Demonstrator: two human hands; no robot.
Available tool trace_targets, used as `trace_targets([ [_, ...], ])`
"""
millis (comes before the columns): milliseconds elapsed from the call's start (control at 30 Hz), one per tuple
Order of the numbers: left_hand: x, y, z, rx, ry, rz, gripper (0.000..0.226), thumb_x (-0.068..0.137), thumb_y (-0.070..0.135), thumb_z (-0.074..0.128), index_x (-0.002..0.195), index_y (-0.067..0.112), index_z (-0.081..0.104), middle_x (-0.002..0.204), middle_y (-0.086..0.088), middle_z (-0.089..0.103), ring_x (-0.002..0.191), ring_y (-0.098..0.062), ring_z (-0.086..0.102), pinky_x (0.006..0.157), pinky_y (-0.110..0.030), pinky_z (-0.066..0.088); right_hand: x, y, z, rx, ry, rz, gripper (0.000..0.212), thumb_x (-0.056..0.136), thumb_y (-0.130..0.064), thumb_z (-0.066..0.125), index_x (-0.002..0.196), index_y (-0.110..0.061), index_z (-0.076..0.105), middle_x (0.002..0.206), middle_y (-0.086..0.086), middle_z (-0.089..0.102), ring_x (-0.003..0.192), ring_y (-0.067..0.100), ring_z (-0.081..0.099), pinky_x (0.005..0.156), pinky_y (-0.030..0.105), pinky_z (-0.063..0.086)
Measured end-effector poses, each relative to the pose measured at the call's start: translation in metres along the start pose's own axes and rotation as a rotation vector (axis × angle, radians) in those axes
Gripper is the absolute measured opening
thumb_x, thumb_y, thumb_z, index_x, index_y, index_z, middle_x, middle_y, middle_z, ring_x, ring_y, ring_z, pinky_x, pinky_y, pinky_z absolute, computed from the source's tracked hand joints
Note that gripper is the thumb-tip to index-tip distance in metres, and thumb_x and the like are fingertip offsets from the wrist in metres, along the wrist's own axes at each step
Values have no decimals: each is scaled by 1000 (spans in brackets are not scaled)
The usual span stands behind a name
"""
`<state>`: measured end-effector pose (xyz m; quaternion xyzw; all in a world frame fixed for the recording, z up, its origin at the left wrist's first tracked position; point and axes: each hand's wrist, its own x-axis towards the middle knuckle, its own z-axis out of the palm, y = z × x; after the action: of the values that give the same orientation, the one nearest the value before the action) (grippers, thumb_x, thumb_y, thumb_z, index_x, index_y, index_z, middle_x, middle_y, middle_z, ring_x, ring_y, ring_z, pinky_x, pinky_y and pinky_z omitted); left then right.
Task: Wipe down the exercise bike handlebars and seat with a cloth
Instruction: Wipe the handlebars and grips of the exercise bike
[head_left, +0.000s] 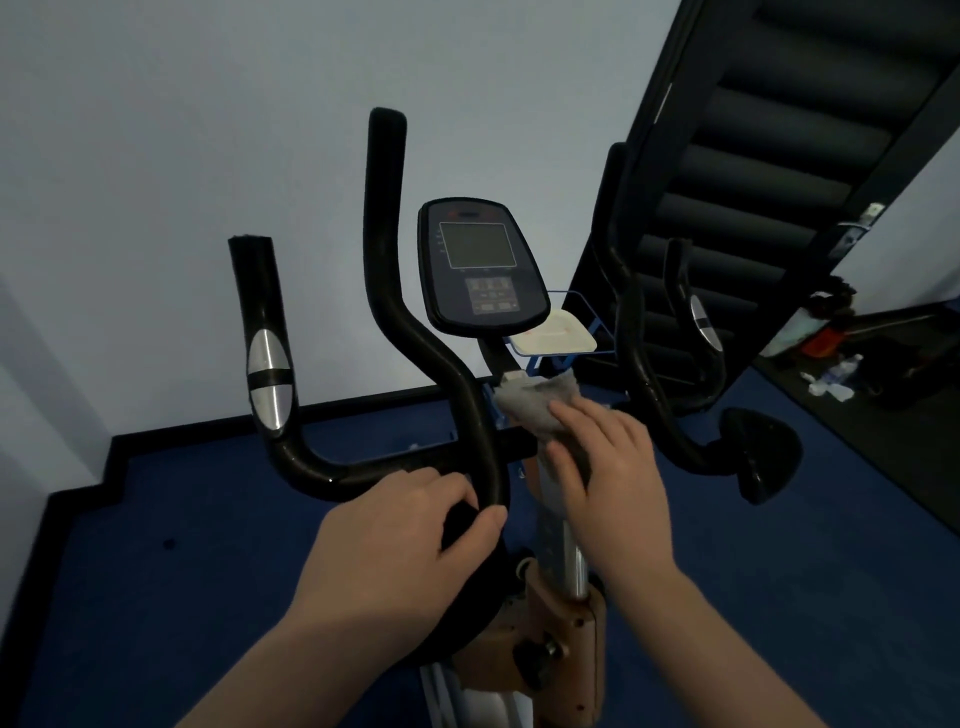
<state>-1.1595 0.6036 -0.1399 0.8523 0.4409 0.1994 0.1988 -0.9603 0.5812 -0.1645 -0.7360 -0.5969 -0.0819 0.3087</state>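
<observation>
right hand (605, 462) presses cloth (535, 402) on handlebars (441, 364)

hands: two, left hand (410, 525) and right hand (602, 467) | cloth (540, 405): one, grey | handlebar uprights: four black ones stood up, two left of the console (480, 265), two right | silver grip plates: two | console: one | white tray (553, 338): one
</observation>
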Motion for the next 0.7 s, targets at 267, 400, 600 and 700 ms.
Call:
trace_targets([
  [267,-1,7,-5,10,7,-49,43,80,71,23,88,43,55,84,21,53,83,6,49,66,-13,38,101,4,22,-53,-486,135,29,97,-35,46,116,-26,66,109,6,67,102,26,58,71,32,41],
  [400,-1,12,-7,37,-8,-94,46,81,70,24,87,39,56,85,19,54,84,3,50,72,-19,43,88,15,14,65,-486,8,23,92,-33,51,108,-33,67,104,-3,67,99,17,59,74,35,48],
  [600,7,26,-4,211,4,-114,40,92,61,32,74,30,51,76,12,52,71,-4,50,61,-26,32,117,18,25,86,-642,102,25,96,-34,51,117,-29,64,115,3,65,101,21,57,81,35,47],
  [700,10,27,3,212,42,-146,42,92,61,33,69,29,46,73,11,51,69,-5,49,63,-28,32,116,11,32,-9,-611,41,28,97,-33,47,119,-27,63,116,5,64,105,26,57,81,37,48],
])
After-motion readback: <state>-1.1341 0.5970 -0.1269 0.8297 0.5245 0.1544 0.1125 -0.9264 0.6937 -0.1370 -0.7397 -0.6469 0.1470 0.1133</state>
